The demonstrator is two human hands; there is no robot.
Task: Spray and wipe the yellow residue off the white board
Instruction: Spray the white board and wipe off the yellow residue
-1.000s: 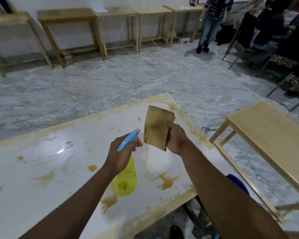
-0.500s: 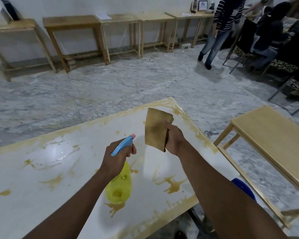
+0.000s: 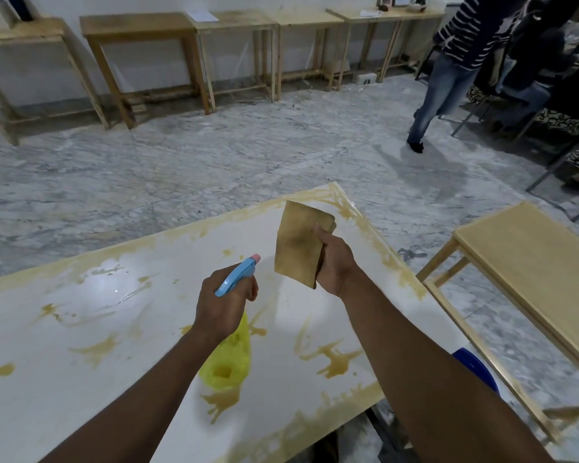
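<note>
It looked like a workshop or training hall: bare wooden tables (image 3: 141,31) lined the white wall far beyond the hands, over a marble floor (image 3: 214,155).

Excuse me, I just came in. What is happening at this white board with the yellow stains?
A person is cleaning the white board. The left hand grips a yellow spray bottle with a blue nozzle, held above the board. The right hand holds a folded brownish cloth upright in the air, not touching the surface. Yellow residue is smeared across the middle and along the edges, so much wiping remains.

Open board (image 3: 81,329) left of bottle (image 3: 229,365)
</note>
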